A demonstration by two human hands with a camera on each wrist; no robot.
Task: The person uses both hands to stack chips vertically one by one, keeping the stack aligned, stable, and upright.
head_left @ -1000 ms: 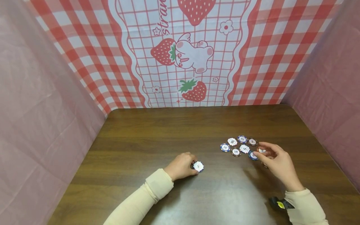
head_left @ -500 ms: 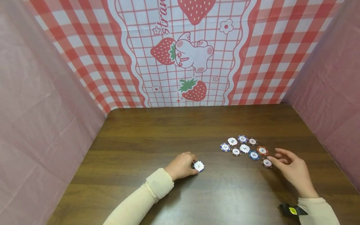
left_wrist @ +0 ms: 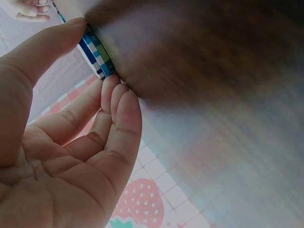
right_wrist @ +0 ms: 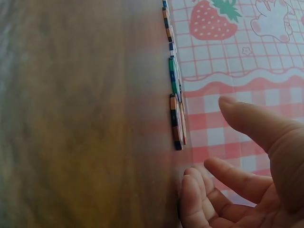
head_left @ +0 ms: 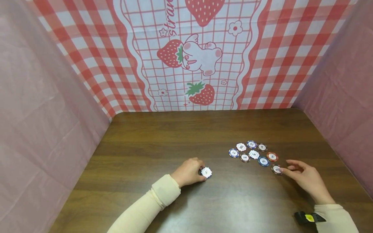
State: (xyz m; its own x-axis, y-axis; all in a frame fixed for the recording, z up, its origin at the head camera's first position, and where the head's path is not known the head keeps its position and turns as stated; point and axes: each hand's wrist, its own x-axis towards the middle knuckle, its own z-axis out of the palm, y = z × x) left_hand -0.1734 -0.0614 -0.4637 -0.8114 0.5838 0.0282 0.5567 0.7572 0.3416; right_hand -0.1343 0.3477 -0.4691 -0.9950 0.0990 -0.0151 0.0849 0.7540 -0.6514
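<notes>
My left hand (head_left: 187,173) holds a short stack of poker chips (head_left: 206,172) by its edge, thumb on the near side and fingers on the far side. The top chip is white with a 5. Blue, white and green edge bands of the stack (left_wrist: 97,54) show in the left wrist view. My right hand (head_left: 307,181) is beside a brown-edged chip (head_left: 275,169), its thumb tip overlapping that chip in the head view. In the right wrist view, thumb and fingers stand apart with nothing between them. A red chip (head_left: 272,157) lies just beyond.
Several more chips lie flat in a loose cluster, among them a teal-blue one (head_left: 263,161), a white 5 (head_left: 254,154) and a blue 10 (head_left: 233,153). The wooden table (head_left: 163,136) meets a strawberry-print cloth (head_left: 201,94) at the back; pink curtains hang at both sides.
My right hand has drawn back from the cluster, rightward and nearer to me, uncovering the red and brown-edged chips. The left hand and its stack stay in place.
</notes>
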